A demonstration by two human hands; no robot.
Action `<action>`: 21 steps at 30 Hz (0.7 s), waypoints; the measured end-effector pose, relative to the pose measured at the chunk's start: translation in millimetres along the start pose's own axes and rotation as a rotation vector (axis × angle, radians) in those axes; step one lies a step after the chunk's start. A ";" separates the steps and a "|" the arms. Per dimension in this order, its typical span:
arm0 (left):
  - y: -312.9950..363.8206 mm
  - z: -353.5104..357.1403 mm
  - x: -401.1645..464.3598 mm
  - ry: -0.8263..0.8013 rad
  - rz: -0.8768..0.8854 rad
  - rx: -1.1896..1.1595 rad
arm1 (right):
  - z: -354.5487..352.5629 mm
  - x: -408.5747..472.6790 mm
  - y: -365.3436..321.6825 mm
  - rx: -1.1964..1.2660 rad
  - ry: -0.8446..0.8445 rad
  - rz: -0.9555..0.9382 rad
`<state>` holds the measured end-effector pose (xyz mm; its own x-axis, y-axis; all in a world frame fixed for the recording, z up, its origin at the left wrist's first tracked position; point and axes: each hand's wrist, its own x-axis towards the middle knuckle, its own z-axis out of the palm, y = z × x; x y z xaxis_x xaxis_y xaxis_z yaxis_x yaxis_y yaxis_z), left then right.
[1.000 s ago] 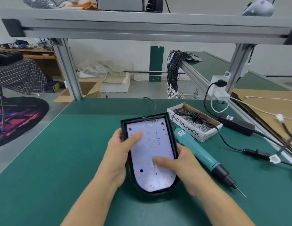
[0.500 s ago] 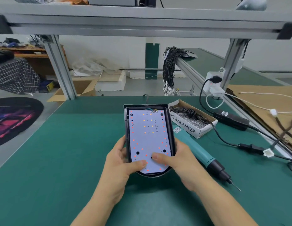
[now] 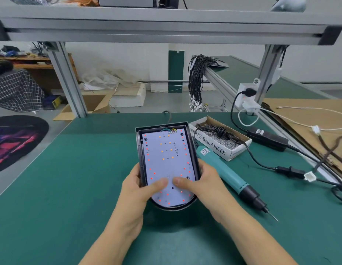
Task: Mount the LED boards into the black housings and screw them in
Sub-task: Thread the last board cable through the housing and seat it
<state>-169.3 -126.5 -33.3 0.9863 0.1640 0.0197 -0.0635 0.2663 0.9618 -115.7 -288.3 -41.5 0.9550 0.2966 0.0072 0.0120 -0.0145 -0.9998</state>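
Left hand (image 3: 136,190): fingers curled, thumb lying flat, pointing right.
Right hand (image 3: 201,185): fingers curled, thumb pointing left; thumbs nearly touching.

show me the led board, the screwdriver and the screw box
LED board (image 3: 166,155): head view, on its white face near the middle.
Screwdriver (image 3: 226,174): head view, on the teal grip.
Screw box (image 3: 211,143): head view, on the white side wall with lettering.
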 end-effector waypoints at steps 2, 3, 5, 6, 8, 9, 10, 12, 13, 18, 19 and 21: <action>8.7 -0.6 6.8 0.099 -0.046 -0.080 | 0.3 -3.3 3.4 -0.016 -0.058 0.035; 13.1 -1.3 11.2 0.157 -0.076 -0.107 | 1.1 -5.5 3.8 -0.021 -0.099 0.055; 20.2 -2.0 18.4 0.232 -0.128 -0.114 | 2.2 -8.2 2.5 -0.022 -0.170 0.076; 22.5 -1.5 20.5 0.255 -0.133 -0.098 | 3.1 -8.1 -0.4 -0.025 -0.165 0.067; 25.1 1.1 21.0 0.248 -0.115 -0.074 | 4.8 -4.1 -6.6 -0.026 -0.043 0.025; 25.6 2.7 19.9 0.223 -0.106 -0.071 | 5.6 -1.4 -9.3 -0.016 0.023 0.005; 25.8 4.3 18.3 0.190 -0.100 -0.066 | 6.8 1.1 -12.2 0.002 0.064 -0.005; 25.9 6.4 14.9 0.130 -0.091 -0.051 | 8.1 4.1 -17.1 0.061 0.105 -0.010; 26.8 7.1 13.8 0.112 -0.083 -0.048 | 8.3 4.5 -18.5 0.092 0.111 -0.004; 33.2 11.7 12.2 0.116 -0.050 -0.082 | 15.0 0.8 -22.2 0.206 0.165 -0.005; 33.8 12.9 11.7 0.120 -0.036 -0.081 | 17.2 -0.3 -24.0 0.212 0.183 -0.013; 34.1 14.1 9.9 0.131 -0.007 -0.077 | 20.4 -1.2 -26.7 0.213 0.202 -0.026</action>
<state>-159.6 -129.2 3.5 0.9586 0.2836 -0.0272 -0.0736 0.3388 0.9380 -123.3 -268.8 -15.2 0.9951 0.0979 0.0147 -0.0049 0.1976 -0.9803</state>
